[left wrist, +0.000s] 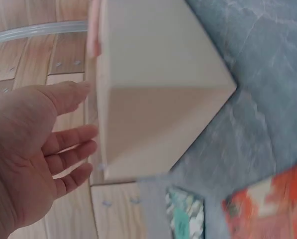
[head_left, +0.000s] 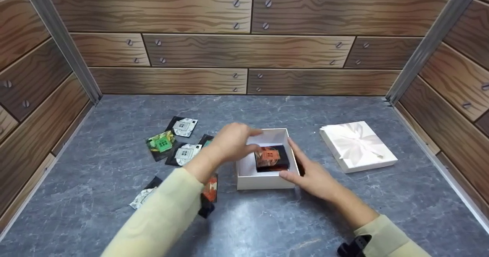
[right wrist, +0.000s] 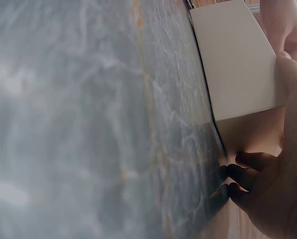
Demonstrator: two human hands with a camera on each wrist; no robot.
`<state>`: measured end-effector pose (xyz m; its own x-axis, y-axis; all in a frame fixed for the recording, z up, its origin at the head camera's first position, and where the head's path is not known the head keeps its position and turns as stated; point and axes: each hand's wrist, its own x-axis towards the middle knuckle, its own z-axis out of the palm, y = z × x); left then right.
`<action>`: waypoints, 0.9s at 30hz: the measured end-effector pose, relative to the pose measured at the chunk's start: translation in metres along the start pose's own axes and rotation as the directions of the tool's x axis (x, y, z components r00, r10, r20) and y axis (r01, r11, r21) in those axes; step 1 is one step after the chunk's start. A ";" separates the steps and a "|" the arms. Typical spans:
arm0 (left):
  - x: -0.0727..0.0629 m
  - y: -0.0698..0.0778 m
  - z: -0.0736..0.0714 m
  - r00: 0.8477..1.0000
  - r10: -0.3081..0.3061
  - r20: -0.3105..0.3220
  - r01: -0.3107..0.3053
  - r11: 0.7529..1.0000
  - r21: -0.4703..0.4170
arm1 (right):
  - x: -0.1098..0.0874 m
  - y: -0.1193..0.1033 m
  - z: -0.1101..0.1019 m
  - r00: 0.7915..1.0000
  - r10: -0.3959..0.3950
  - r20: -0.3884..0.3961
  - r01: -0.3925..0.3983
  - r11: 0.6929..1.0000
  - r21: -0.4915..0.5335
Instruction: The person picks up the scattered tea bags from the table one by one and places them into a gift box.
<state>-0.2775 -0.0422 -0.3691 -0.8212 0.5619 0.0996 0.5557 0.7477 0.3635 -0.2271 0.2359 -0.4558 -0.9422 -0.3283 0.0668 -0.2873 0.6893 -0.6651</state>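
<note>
A white open box [head_left: 265, 182] stands on the table, holding a small stack of square printed packets with an orange one [head_left: 270, 155] on top. Over the box's left rim hovers my left hand [head_left: 233, 142], thumb and fingers apart. In the left wrist view that hand [left wrist: 34, 149] has nothing between its loosely bent fingers, beside the box wall [left wrist: 158, 59]. My right hand [head_left: 315, 178] holds the box at its near right corner, thumb at the front rim. The right wrist view shows its fingers [right wrist: 247, 177] against the box's side.
Left of the box lie several loose packets, among them a green one [head_left: 162, 144], a white-and-black one [head_left: 183, 126] and an orange one [head_left: 211, 188]. A white lid [head_left: 359, 146] with a ribbon bow lies to the right. Wood-patterned walls [head_left: 191, 50] enclose the table.
</note>
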 end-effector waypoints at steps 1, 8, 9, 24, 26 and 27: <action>-0.004 -0.003 -0.005 1.000 -0.007 -0.013 0.006 1.000 -0.021 | 0.000 0.000 0.000 1.000 0.001 -0.002 -0.001 1.000 -0.002; -0.042 -0.034 -0.038 0.990 -0.053 -0.127 0.026 0.979 -0.201 | 0.001 0.000 0.000 1.000 0.010 0.001 -0.010 1.000 -0.008; -0.049 -0.040 -0.041 0.987 -0.057 -0.151 0.023 0.975 -0.221 | 0.001 0.000 0.000 1.000 0.015 0.002 -0.015 1.000 -0.009; -0.146 -0.124 -0.052 0.943 -0.241 -0.229 0.126 0.896 -0.426 | 0.000 0.003 0.002 1.000 0.004 0.001 -0.004 1.000 0.023; -0.158 -0.131 -0.050 0.945 -0.251 -0.207 0.141 0.889 -0.436 | 0.000 0.003 0.001 1.000 0.003 0.002 -0.003 1.000 0.019; -0.163 -0.135 -0.049 0.946 -0.259 -0.197 0.150 0.885 -0.442 | 0.000 0.003 0.000 1.000 0.004 0.004 -0.004 1.000 0.015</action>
<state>-0.2248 -0.2520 -0.3894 -0.9460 0.2680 0.1825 0.3109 0.5895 0.7456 -0.2281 0.2373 -0.4577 -0.9427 -0.3278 0.0615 -0.2809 0.6809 -0.6763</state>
